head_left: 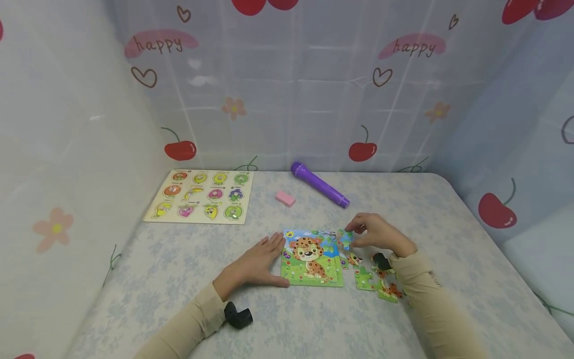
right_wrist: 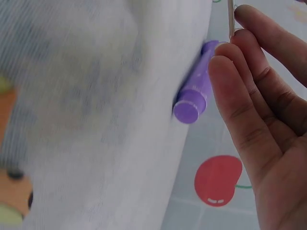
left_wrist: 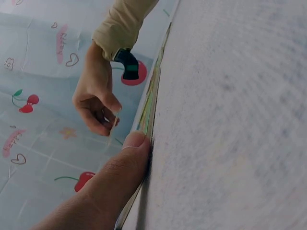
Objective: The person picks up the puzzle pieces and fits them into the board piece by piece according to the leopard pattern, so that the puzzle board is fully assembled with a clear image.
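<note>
One thin blue-green jigsaw piece (head_left: 345, 240), pinched by the right hand (head_left: 376, 233), seems mid-placement, wanting careful alignment, while the straight-fingered left hand (head_left: 255, 262) touches the square leopard-picture board (head_left: 310, 262).

Light: soft, even, rather muted
Curtain (head_left: 296, 134): pale vertical streaks of glare
Puzzle (head_left: 293, 269): dark shadow along its edge, left wrist view
Desk (right_wrist: 110, 120): blurred and finely striped, right wrist view

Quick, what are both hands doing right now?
Left hand: open, holding nothing, fingers and thumb resting at the leopard puzzle's left edge.
Right hand: closed on a puzzle piece, pinched between thumb and fingers.
</note>
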The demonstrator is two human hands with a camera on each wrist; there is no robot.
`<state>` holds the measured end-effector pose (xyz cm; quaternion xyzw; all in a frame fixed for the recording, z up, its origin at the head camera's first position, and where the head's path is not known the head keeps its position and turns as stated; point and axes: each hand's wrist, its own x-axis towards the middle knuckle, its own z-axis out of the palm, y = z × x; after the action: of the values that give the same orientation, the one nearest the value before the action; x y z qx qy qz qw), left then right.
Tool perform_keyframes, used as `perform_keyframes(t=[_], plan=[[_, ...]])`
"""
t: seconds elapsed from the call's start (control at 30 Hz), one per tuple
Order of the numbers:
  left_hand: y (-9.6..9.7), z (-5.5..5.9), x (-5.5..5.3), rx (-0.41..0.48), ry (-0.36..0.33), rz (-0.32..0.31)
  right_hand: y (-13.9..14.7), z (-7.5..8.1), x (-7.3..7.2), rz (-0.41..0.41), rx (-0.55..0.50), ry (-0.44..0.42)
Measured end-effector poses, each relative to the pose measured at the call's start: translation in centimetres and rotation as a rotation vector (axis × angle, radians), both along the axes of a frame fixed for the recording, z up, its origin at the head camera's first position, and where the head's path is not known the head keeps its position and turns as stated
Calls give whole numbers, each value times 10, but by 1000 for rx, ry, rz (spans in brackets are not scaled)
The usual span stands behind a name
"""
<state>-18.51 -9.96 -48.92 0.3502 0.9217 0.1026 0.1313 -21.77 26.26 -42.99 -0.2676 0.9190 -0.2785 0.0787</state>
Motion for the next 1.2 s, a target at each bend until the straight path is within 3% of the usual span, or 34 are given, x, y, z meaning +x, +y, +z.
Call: perform_keyframes(t=[0.4, 0.73, 1.2], plan=[[-1, -3, -1, 2, 21, -9, -30, -4, -8, 68, -11, -21], [-1, 0, 2, 15, 27, -20, -44, -13, -9, 56, 20, -87], [0, -1, 1, -3, 32, -8, -53, -13, -12, 63, 74, -44]])
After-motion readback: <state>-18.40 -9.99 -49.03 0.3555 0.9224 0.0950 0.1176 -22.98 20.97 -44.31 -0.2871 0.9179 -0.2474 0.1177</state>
